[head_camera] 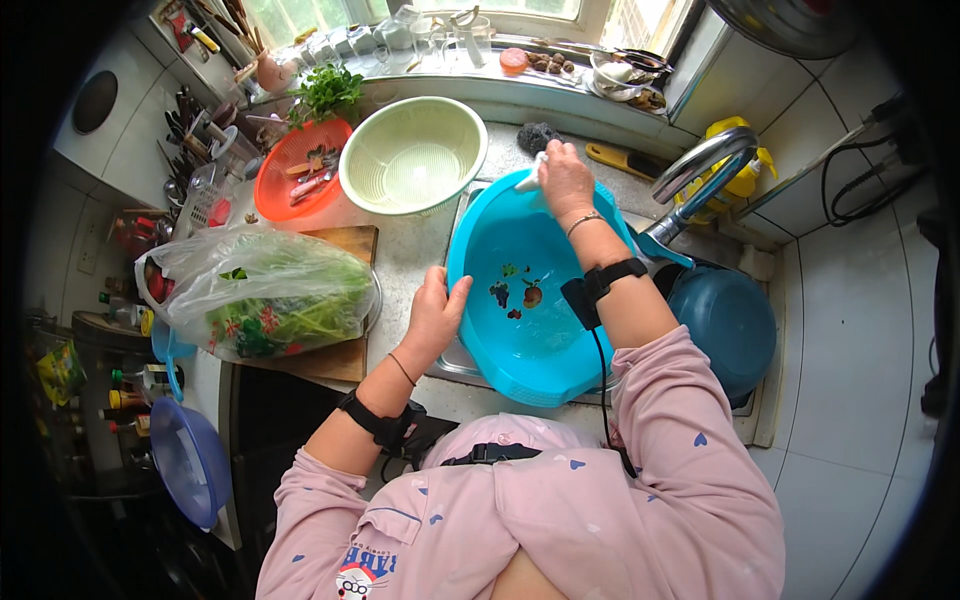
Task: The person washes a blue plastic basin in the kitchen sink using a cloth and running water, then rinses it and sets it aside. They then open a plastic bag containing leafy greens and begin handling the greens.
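Note:
A bright blue plastic basin (487, 330) rests over the sink in front of me, with fruit pictures on its bottom and what looks like a little water inside. My left hand (439, 307) holds the basin's left rim, thumb on the inner side. At the far rim, my right hand (566, 180) grips a white cloth (534, 174) against the edge. Part of the cloth is hidden under my fingers. Just beyond that hand lies a dark scouring pad (538, 138). The chrome faucet (705, 180) arches to the right of the basin.
A pale green colander (412, 154) and an orange basket (304, 172) with utensils stand at the back left. A plastic bag of leafy greens (277, 300) lies on a wooden cutting board (349, 244). A dark blue basin (724, 326) sits right. Glasses (450, 41) line the windowsill.

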The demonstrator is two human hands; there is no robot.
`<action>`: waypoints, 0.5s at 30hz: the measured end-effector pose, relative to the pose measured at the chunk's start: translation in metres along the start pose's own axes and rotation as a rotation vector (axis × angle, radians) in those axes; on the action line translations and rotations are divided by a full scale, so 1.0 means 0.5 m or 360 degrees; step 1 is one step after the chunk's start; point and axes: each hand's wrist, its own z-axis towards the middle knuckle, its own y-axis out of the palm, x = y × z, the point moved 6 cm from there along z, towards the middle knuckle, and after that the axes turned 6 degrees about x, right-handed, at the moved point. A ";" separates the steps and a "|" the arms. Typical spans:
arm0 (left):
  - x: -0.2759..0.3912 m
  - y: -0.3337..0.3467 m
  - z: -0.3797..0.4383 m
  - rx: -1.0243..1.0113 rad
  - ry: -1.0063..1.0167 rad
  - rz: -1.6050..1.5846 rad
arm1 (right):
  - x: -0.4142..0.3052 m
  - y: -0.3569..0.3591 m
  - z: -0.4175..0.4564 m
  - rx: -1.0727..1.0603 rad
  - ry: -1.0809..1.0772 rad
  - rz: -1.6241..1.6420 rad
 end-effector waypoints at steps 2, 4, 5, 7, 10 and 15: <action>-0.004 0.001 -0.002 0.0001 -0.0013 -0.0011 | 0.041 0.003 0.003 -0.0050 0.0036 -0.0218; -0.010 0.001 -0.003 -0.0002 -0.0082 -0.0053 | 0.040 -0.001 0.007 -0.0045 -0.0045 -0.0283; -0.008 0.000 -0.002 -0.0005 -0.0060 -0.0036 | 0.038 -0.002 0.008 -0.0042 -0.0086 -0.0316; -0.006 -0.002 -0.001 -0.0006 -0.0029 0.0000 | 0.029 -0.007 0.009 -0.0048 -0.0054 -0.0315; 0.007 0.001 0.006 -0.0011 -0.0009 -0.0050 | 0.019 -0.005 -0.001 -0.0036 -0.0004 -0.0207; -0.017 0.003 0.004 -0.0050 -0.0127 -0.0108 | -0.069 -0.017 -0.027 -0.0149 -0.0273 0.0271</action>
